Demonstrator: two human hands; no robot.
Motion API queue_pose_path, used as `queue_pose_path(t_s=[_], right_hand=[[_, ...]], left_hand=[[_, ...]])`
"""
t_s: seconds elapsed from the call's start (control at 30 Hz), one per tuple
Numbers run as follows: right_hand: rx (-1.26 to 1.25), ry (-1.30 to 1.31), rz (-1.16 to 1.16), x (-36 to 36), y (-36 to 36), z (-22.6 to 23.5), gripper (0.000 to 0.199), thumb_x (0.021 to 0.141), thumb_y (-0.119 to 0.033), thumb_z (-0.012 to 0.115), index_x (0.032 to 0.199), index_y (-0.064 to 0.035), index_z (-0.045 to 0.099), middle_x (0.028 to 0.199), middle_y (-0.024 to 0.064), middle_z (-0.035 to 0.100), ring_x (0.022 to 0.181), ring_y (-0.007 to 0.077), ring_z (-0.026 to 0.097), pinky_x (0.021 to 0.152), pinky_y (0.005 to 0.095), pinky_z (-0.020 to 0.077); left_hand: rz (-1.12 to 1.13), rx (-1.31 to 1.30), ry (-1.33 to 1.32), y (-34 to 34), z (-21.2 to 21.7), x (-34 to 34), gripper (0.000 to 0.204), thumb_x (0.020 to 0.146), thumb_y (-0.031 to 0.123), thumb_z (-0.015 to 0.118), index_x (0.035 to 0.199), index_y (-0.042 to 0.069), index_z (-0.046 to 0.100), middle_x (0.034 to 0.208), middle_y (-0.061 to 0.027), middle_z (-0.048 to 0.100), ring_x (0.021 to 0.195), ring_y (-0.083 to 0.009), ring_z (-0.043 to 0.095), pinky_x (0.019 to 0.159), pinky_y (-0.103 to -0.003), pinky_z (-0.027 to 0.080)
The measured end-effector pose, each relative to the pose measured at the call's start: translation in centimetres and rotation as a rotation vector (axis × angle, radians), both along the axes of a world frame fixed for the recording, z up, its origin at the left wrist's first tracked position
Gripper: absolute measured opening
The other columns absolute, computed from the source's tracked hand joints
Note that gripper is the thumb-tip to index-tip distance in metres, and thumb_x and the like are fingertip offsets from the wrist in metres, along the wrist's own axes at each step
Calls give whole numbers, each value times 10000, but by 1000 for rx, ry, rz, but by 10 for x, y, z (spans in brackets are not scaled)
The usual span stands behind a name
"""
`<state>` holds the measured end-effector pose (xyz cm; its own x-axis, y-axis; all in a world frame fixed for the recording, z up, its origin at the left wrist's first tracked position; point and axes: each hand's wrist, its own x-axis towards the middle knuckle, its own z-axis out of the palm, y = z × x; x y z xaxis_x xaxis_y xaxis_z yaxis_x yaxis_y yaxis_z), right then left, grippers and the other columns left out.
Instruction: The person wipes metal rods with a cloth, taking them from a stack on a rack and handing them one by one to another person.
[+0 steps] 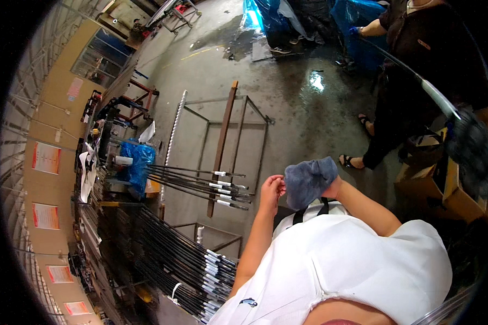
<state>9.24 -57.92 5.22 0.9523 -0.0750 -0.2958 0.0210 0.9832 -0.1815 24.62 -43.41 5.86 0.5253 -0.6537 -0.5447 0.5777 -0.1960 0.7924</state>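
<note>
A fluffy grey-blue cloth (310,181) is held up in front of my white top. At its left edge my left hand (272,190) has its fingers curled together, pinching the border. My right hand (333,188) holds the cloth from the other side; its fingers are hidden by the fabric. Left of my left hand, several thin black rods (200,179) with white bands near their ends stick out from a blue plastic wrap (141,162). A larger row of similar black rods (173,246) lies nearer to me, beside my left forearm.
A metal frame (246,122) with a brown bar (225,135) stands on the wet-patched floor ahead. To the right, a co-worker in dark clothes (417,59) holds a long rod (396,59) near open cardboard boxes (425,181). Blue plastic sheeting (265,19) hangs farther off.
</note>
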Motion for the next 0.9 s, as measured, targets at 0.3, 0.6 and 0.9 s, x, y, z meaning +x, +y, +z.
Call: queue_pose_path(t_s=[0.3,0.6,0.9], right_hand=[[-45,-70,-25,-8,-6,-16,454,856,-400,428,1136,-69,560,1153,111,577,1036,258,559,942,415,410],[142,93,-314,-31,-4,5,447,863,-417,399,1129,-87,540,1146,86,567,1060,259,531,947,420,399],[95,17,-337,-63,8,-16,487,834,-413,411,1151,-67,540,1200,112,541,1116,270,498,1006,426,342]], left_hand=[[-262,-244,-138,-28,75,-45,202,883,209,527,944,23,574,692,22,488,579,-62,438,526,-201,353],[-246,-723,423,-144,99,-96,699,898,550,333,1373,44,252,1371,-109,357,1187,-222,427,1041,-372,289],[64,-1146,765,-159,164,-49,195,916,221,494,1033,67,520,808,-5,534,824,-154,535,866,-319,414]])
